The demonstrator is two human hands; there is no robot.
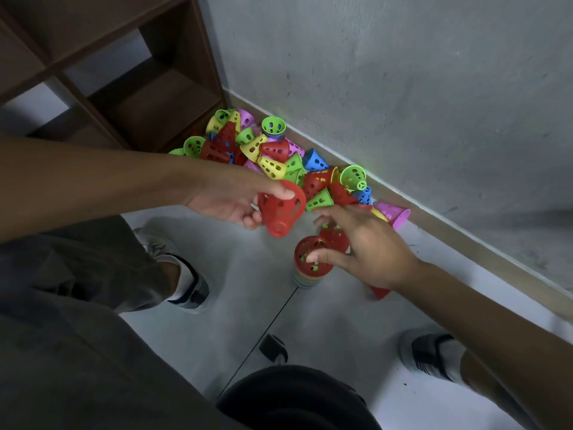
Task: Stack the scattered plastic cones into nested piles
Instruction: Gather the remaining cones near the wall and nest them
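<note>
Left hand point(231, 201): grasping a red cone point(280, 212), just left of the stack point(311, 265).
Right hand point(366, 243): fingers spread, released, thumb touching the stack's top.
Loose cones point(266, 150): beyond the stack, along the wall point(403, 88).

We see perforated plastic cones point(273, 156) in red, green, yellow, blue and pink beside our dark brown wooden shelf point(130, 72).

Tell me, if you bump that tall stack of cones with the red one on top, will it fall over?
Probably it would tip fairly easily: the nested stack stands upright on a narrow base on the smooth floor. It likely weighs little, since the cones are thin plastic full of holes. The right hand has a finger in the top cone, which may steady it.
</note>
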